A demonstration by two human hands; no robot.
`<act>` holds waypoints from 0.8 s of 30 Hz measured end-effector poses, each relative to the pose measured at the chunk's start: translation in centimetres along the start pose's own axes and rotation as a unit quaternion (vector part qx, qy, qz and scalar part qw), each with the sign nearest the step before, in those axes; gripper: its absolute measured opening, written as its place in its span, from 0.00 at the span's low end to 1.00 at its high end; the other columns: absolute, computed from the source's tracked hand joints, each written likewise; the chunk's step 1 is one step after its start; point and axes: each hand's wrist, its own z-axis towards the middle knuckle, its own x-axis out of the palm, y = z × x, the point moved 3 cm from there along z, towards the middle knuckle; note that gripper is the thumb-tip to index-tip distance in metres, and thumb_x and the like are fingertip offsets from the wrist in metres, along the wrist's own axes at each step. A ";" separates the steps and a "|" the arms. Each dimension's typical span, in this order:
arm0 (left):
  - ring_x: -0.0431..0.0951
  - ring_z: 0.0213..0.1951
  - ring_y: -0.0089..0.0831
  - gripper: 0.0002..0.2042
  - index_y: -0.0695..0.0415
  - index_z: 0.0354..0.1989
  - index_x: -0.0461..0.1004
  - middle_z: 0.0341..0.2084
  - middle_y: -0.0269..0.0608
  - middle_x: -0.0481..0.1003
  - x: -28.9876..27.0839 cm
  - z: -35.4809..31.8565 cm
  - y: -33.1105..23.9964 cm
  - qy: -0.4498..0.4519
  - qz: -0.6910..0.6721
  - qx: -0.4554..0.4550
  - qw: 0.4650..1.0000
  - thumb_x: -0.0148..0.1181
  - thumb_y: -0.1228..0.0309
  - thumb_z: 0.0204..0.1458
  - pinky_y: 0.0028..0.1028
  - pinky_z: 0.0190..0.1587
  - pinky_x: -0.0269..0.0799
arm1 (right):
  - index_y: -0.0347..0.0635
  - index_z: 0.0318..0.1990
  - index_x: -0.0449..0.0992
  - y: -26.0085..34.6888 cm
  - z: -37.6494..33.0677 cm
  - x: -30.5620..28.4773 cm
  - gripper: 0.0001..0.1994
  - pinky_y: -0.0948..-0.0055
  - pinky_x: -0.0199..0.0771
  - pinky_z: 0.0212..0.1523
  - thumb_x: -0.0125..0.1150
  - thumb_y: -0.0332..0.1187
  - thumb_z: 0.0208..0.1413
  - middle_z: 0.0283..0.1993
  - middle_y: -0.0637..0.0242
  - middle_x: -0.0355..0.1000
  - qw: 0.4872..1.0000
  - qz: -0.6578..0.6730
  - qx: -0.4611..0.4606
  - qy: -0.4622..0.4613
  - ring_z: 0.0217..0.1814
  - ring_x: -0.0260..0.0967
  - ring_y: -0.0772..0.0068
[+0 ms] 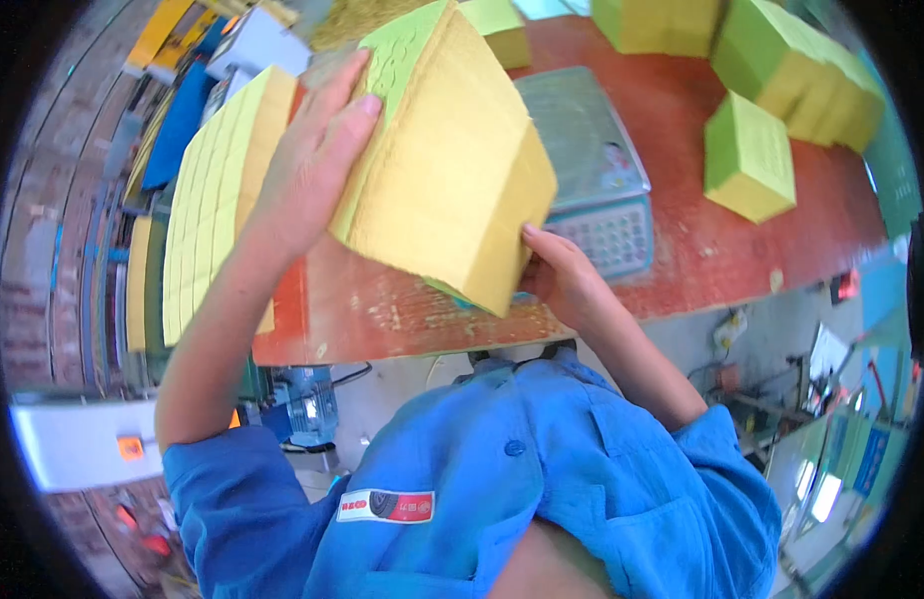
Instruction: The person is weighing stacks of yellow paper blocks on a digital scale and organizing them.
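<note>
A large yellow block (452,160), which looks like a thick stack of rough paper, is tilted up over the near part of the red table, with my two hands on it. Its upper left face is greenish and wavy. My left hand (317,150) presses along that left side, fingers stretched upward. At the lower right corner my right hand (562,275) grips the edge, thumb on the front face and the other fingers partly hidden. Just behind and right of the block is a flat-topped weighing scale (587,120) with a keypad, partly covered by it.
More yellow-green blocks stand on the red table (672,120): a small one (749,157) at the right, a larger group (796,75) behind it, another (657,25) at the back. At the left rises a tall row of yellow stacks (218,200). A motor (310,404) sits below the table edge.
</note>
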 end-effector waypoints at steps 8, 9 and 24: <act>0.62 0.64 0.38 0.31 0.57 0.69 0.50 0.64 0.47 0.58 -3.2 -24.5 16.6 -0.217 -0.582 -0.222 0.752 0.39 0.51 0.63 0.37 0.64 0.60 | 0.33 0.53 0.71 -4.2 5.5 9.3 0.25 0.73 0.70 0.44 0.66 0.43 0.56 0.45 0.63 0.72 0.906 -0.394 -0.129 0.087 0.43 0.69 0.74; 0.56 0.67 0.39 0.34 0.60 0.70 0.48 0.67 0.49 0.53 -2.4 -24.6 16.0 -0.298 -0.566 -0.321 0.699 0.44 0.53 0.60 0.39 0.66 0.54 | 0.33 0.53 0.71 -5.0 7.3 9.6 0.25 0.73 0.70 0.44 0.66 0.43 0.56 0.45 0.63 0.72 0.902 -0.404 -0.123 0.089 0.43 0.69 0.74; 0.39 0.72 0.57 0.45 0.62 0.71 0.42 0.70 0.62 0.41 1.5 -37.4 29.0 -0.108 -0.140 -0.118 0.977 0.57 0.50 0.53 0.48 0.69 0.42 | 0.36 0.63 0.62 -12.1 12.1 10.9 0.36 0.66 0.55 0.67 0.70 0.28 0.44 0.63 0.55 0.62 0.768 -0.621 -0.155 -0.013 0.68 0.57 0.61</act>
